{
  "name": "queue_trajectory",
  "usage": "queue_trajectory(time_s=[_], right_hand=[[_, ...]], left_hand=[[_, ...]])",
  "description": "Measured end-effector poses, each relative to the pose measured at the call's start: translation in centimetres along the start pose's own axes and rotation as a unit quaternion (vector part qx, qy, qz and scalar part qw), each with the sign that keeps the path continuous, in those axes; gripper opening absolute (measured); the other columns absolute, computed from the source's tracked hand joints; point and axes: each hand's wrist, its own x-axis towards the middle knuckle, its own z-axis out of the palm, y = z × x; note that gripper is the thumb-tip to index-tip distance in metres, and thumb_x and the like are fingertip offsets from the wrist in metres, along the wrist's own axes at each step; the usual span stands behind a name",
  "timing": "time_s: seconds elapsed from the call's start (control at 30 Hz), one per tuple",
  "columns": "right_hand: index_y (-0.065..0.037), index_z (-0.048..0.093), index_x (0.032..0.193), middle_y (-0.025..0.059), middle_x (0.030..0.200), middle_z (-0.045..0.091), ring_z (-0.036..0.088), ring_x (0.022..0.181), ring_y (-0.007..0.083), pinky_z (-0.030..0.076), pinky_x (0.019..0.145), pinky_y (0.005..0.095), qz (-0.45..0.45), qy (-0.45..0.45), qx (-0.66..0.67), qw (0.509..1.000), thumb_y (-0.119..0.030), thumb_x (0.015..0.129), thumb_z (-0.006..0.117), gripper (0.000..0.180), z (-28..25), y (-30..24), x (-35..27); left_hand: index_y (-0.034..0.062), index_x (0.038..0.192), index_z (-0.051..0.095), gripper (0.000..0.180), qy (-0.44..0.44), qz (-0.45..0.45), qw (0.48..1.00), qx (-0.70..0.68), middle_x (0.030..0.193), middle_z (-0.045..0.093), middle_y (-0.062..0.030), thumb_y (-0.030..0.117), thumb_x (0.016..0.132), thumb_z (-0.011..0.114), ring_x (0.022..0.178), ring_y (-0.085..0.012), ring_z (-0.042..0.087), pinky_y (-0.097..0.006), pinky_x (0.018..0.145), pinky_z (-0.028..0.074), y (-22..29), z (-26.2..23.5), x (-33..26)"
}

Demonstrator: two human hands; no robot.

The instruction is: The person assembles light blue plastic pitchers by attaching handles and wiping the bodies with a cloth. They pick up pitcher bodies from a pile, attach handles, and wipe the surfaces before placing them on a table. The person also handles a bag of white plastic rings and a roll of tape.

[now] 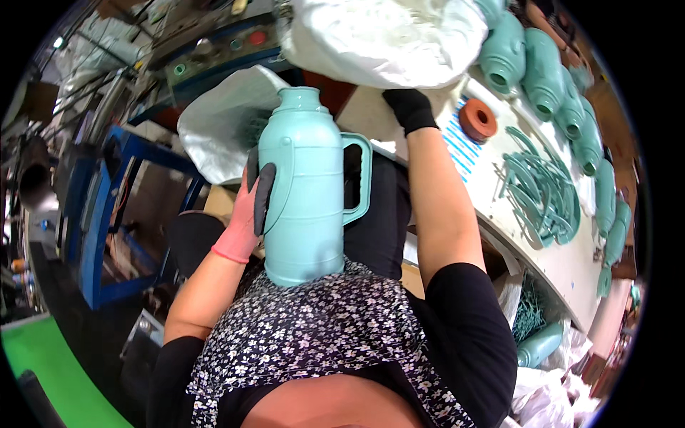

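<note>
Though hands [247,214] [412,112] flank the flask [307,189], left holds it.

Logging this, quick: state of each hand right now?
Left hand: holding the teal flask.
Right hand: at the white bag; open or closed, can't tell.

- Head-worn wide fisheye, facing steeply downward;
- close above the flowered apron [307,332] at the near side; white table [564,274] at right.

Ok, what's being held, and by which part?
The left hand holds the teal flask by the left side of its body, not the handle. Whether the right hand holds anything can't be told.
</note>
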Motion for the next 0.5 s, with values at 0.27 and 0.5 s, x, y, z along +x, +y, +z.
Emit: queue_trajectory(time_s=[0.27, 0.5], right_hand=[[0.002, 0.047, 0.129, 0.0213, 0.122, 0.053, 0.058, 0.105, 0.0295, 0.05, 0.089, 0.0348, 0.136, 0.108, 0.541, 0.823, -0.007, 0.084, 0.062, 0.048, -12.2, -15.8, -14.6], [0.004, 0.041, 0.137, 0.0256, 0.13, 0.052, 0.048, 0.122, 0.0408, 0.04, 0.101, 0.0454, -0.217, -0.143, 0.398, 0.88, -0.017, 0.079, 0.073, 0.07, -9.4, -18.9, -28.6]], left_hand=[[0.0068, 0.142, 0.034, 0.047, 0.026, 0.025, 0.999, 0.009, 0.128, 0.051, -0.0108, 0.023, 0.1, 0.045, 0.113, -0.0192, 0.054, -0.033, 0.095, 0.047, -0.4, -2.7, -1.4], [0.0049, 0.142, 0.035, 0.047, 0.044, 0.021, 0.992, -0.12, 0.136, 0.047, -0.0131, 0.029, 0.103, 0.039, 0.121, -0.023, 0.05, -0.035, 0.103, 0.042, -3.8, -5.5, -1.6]])
